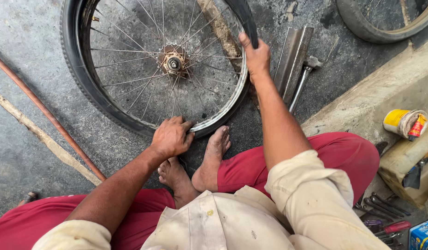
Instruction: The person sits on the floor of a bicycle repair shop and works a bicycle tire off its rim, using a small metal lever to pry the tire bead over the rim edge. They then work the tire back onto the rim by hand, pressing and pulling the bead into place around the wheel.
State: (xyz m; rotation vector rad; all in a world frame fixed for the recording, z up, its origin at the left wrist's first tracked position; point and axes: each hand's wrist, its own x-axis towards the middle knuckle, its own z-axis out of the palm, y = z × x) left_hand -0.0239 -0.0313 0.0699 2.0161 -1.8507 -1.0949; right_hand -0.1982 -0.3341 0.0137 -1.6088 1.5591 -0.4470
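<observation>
While the spoked steel bicycle wheel (163, 65) lies flat on the grey concrete floor (28, 46), the left hand (171, 137) presses on its shiny rim at the near edge, fingers curled over the metal beside two bare feet. At the far right of the rim, the right hand (255, 58) has its fingers closed around the black rubber tyre (244, 18), lifting it off the rim. On the raised ledge at right lies a yellow tin with a red label (405, 122); a blue printed box (423, 234) sits at the bottom right corner beside spanners.
</observation>
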